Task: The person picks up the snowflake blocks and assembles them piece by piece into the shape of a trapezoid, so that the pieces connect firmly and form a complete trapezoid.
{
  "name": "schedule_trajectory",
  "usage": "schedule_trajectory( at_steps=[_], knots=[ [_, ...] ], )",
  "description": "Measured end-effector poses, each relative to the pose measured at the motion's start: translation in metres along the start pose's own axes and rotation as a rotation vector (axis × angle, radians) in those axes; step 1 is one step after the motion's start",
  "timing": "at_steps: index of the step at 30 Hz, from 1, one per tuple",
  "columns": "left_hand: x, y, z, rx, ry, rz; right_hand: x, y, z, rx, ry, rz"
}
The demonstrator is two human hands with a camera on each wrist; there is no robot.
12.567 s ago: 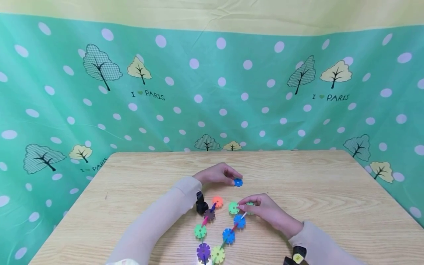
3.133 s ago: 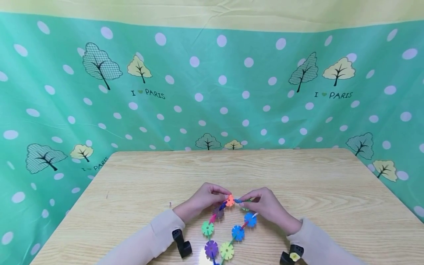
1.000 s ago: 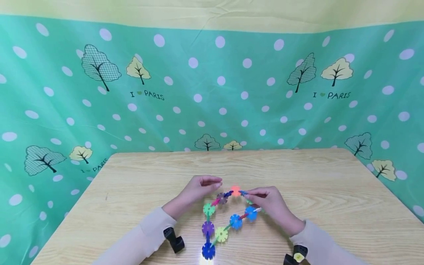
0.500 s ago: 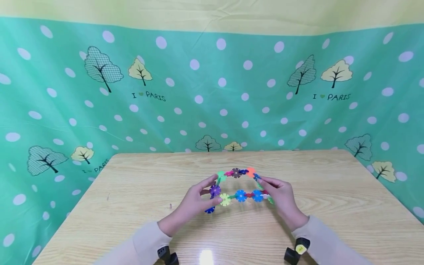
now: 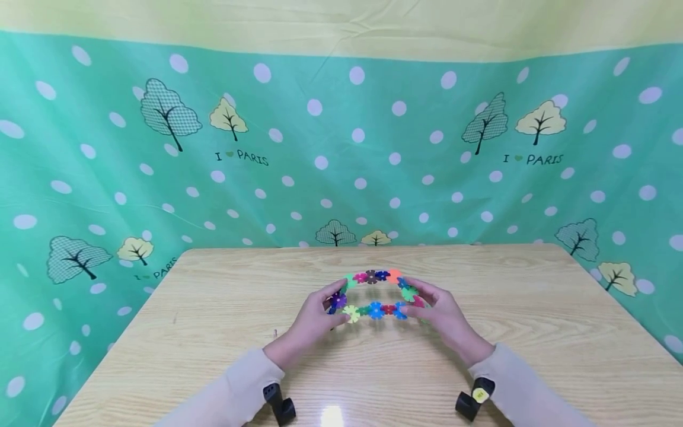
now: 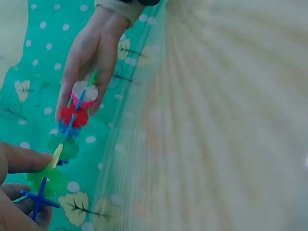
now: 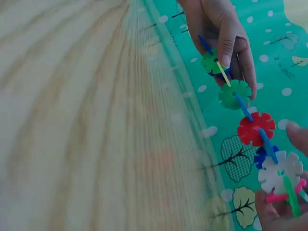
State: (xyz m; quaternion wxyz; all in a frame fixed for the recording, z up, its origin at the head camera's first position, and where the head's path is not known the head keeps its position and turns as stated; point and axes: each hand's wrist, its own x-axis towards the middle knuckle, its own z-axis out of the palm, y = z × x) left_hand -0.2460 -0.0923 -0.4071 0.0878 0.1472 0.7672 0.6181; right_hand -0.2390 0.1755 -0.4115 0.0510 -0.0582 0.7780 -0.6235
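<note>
A closed ring of interlocking snowflake discs (image 5: 376,309) is held up above the table, its two long sides running between the hands. My left hand (image 5: 315,314) grips its left end, thumb at a yellow-green disc (image 5: 351,314) and fingers by a green one (image 5: 350,281). At the right end my right hand (image 5: 445,314) holds the ring, thumb on a blue disc (image 5: 399,309) and fingertips near the orange disc (image 5: 394,276). Both wrist views show the discs edge to face in a line: a red disc (image 7: 256,129) and a white disc (image 7: 281,173) stand near my right fingers.
The wooden table (image 5: 224,332) reaches back to a green dotted curtain (image 5: 288,196). A small dark mark (image 5: 275,333) lies left of my left hand. Black wrist cameras (image 5: 280,404) sit on both sleeves.
Earlier the chain lay with a gap and my left hand held a loose blue disc. That disc then joined the orange one. Both hands have since lifted the ring and turned it sideways.
</note>
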Motion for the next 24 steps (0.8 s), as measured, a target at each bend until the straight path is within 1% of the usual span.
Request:
schedule_trajectory(
  at_steps=[2,4,6,9,13,20,24],
  knots=[
    [0.007,-0.004,-0.003,-0.019,0.003,-0.031,0.003,0.002,-0.002,-0.032,-0.045,0.0],
    [0.013,-0.01,-0.006,-0.038,0.009,-0.043,0.006,0.003,-0.004,-0.052,-0.089,0.008],
    [0.018,-0.015,-0.009,-0.067,0.021,-0.054,0.009,0.005,-0.005,-0.04,-0.124,0.024],
    [0.023,-0.022,-0.011,-0.1,0.029,-0.066,0.012,0.008,-0.006,0.009,-0.158,0.032],
    [0.027,-0.027,-0.011,-0.13,0.023,-0.092,0.018,0.013,-0.008,0.069,-0.165,0.035],
    [0.031,-0.033,-0.008,-0.159,0.018,-0.096,0.027,0.016,-0.009,0.067,-0.144,0.077],
    [0.033,-0.035,-0.009,-0.165,0.021,-0.093,0.031,0.017,-0.006,0.087,-0.127,0.081]
  ],
)
